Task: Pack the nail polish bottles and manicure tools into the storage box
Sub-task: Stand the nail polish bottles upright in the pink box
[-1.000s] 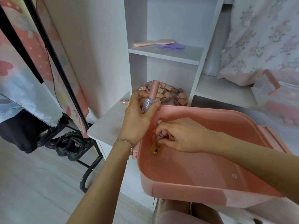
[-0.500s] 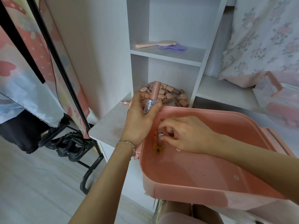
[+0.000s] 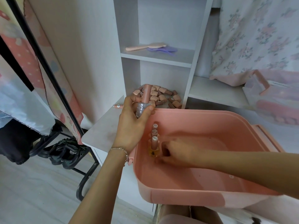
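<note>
I am holding one clear bottle (image 3: 142, 109) with a pink cap in my left hand (image 3: 135, 125), fingers curled round it, just above the box's (image 3: 186, 194) far left corner. My right hand (image 3: 175, 153) is reaching inside the box, blurred, so I cannot tell whether it is gripping anything. Three bottles (image 3: 154, 143) are standing in a row by the box's left wall. One more is lying on the surface (image 3: 98, 135), and a pile of them (image 3: 163, 96) is sitting on the lower shelf.
</note>
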